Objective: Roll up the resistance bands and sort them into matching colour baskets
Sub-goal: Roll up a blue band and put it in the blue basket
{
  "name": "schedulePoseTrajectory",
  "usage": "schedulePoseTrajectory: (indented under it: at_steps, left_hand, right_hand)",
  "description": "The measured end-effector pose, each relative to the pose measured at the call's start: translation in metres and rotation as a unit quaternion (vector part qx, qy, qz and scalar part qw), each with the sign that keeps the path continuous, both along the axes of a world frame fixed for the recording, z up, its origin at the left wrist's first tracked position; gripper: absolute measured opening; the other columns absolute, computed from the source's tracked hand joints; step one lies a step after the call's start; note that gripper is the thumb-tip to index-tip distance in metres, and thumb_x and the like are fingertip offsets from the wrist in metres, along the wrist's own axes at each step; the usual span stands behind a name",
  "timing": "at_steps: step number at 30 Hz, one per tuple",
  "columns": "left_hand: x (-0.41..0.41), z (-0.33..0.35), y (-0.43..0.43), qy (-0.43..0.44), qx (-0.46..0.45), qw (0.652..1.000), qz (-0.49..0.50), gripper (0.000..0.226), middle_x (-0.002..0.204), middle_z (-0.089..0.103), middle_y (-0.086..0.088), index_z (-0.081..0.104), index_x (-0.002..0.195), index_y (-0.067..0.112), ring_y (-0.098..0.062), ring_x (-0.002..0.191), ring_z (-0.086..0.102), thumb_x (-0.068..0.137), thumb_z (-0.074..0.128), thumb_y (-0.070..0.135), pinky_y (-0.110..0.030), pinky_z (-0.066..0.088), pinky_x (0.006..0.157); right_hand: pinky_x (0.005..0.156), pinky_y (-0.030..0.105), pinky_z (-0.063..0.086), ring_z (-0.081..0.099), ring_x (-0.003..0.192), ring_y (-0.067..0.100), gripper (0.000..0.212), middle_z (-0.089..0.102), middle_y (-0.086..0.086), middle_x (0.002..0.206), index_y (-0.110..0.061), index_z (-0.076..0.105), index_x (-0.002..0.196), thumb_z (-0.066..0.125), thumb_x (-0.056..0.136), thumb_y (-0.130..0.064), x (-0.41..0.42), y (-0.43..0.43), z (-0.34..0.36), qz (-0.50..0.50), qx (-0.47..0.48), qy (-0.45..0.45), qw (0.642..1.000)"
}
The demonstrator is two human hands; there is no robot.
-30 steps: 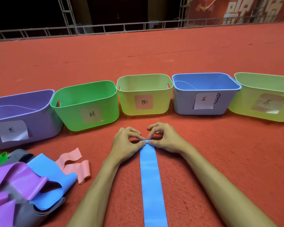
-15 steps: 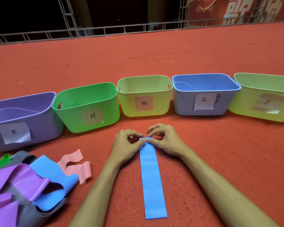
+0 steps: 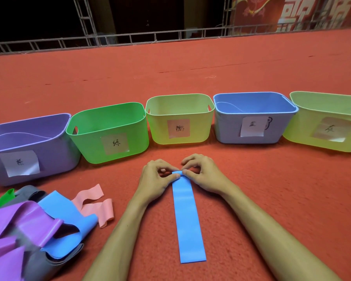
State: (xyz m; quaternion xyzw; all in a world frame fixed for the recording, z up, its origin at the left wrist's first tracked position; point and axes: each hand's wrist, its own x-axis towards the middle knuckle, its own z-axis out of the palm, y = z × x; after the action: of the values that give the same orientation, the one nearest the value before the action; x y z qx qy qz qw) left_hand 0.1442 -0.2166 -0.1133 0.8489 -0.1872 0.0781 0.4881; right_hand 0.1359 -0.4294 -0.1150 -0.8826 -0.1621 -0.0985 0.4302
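Observation:
A blue resistance band [image 3: 187, 218] lies flat on the red carpet, pointing away from me. Its far end is turned over into a small roll. My left hand [image 3: 157, 179] and my right hand [image 3: 203, 173] pinch that roll from either side, thumbs and fingertips curled onto it. Beyond the hands stands a row of labelled baskets: purple [image 3: 55, 157], green [image 3: 93, 149], yellow-green [image 3: 201, 130], blue [image 3: 227, 128] and a second yellow-green one [image 3: 300, 136] at the right.
A heap of loose bands lies at the lower left: purple [image 3: 22, 224], blue [image 3: 69, 216], grey [image 3: 49, 266], a green one [image 3: 2, 199], and a pink band [image 3: 95, 203] beside it. A metal truss rail [image 3: 130, 37] bounds the carpet at the back.
The band's near end has drawn toward the hands, so the flat strip looks shorter. The roll at the far end has grown slightly. Both hands stay in place.

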Motion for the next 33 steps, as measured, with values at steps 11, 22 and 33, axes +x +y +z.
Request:
schedulePoseTrajectory:
  at_steps: [11,22,33]
  left_hand:
    - [0.0007,0.0000,-0.0021,0.017,0.001,1.000,0.006,0.005,0.084,0.073,0.013,0.082,0.086,0.032,-0.005,0.073,0.062,0.084,0.083,0.028,-0.023,0.048,0.068]
    - [0.0021,-0.0013,0.0012,0.031,-0.042,0.998,-0.022,0.021,0.082,0.075,0.014,0.085,0.097,0.031,0.000,0.071,0.057,0.083,0.086,0.015,-0.019,0.044,0.069]
    - [0.0015,0.0006,0.0021,0.065,-0.043,0.996,-0.048,0.012,0.089,0.080,0.009,0.083,0.099,0.027,-0.012,0.082,0.072,0.091,0.078,0.020,-0.037,0.055,0.079]
  right_hand:
    - [0.094,0.037,0.055,0.065,0.111,0.007,0.012,0.073,-0.013,0.110,-0.024,0.080,0.096,0.076,0.087,-0.018,-0.0018,0.0004,0.0009,0.008,0.056,-0.008,0.998]
    - [0.090,0.040,0.053,0.062,0.103,0.010,0.007,0.071,-0.012,0.104,-0.022,0.074,0.090,0.067,0.088,-0.022,-0.0016,0.0021,0.0004,0.001,0.021,-0.021,1.000]
    - [0.073,0.050,0.054,0.065,0.077,0.024,0.015,0.070,-0.005,0.084,-0.023,0.065,0.093,0.067,0.089,-0.009,-0.0060,0.0015,0.0079,0.045,0.062,-0.011,0.997]
